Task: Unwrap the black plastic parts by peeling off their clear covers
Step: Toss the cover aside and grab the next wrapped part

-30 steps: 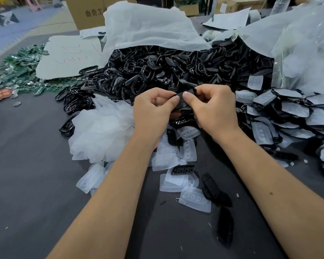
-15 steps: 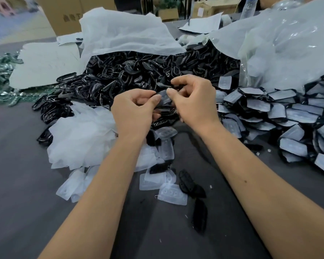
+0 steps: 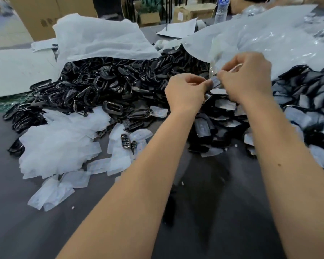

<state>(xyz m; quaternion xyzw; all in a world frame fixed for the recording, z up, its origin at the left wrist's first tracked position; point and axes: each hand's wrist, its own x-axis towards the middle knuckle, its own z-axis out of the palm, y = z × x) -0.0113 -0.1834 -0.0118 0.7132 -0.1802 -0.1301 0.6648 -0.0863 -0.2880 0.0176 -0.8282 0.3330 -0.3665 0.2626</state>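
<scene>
Raised now, both hands (image 3: 185, 92) pinch wrapped part (image 3: 215, 83).

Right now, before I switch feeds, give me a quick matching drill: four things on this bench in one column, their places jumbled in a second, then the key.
1. heap of peeled clear covers
2. bare black parts pile
3. still-covered parts
4. part being unwrapped

A. pinched between left hand and right hand
B. near left
C. far right
D. centre, under white sheet

Pairs: 1-B, 2-D, 3-C, 4-A
</scene>
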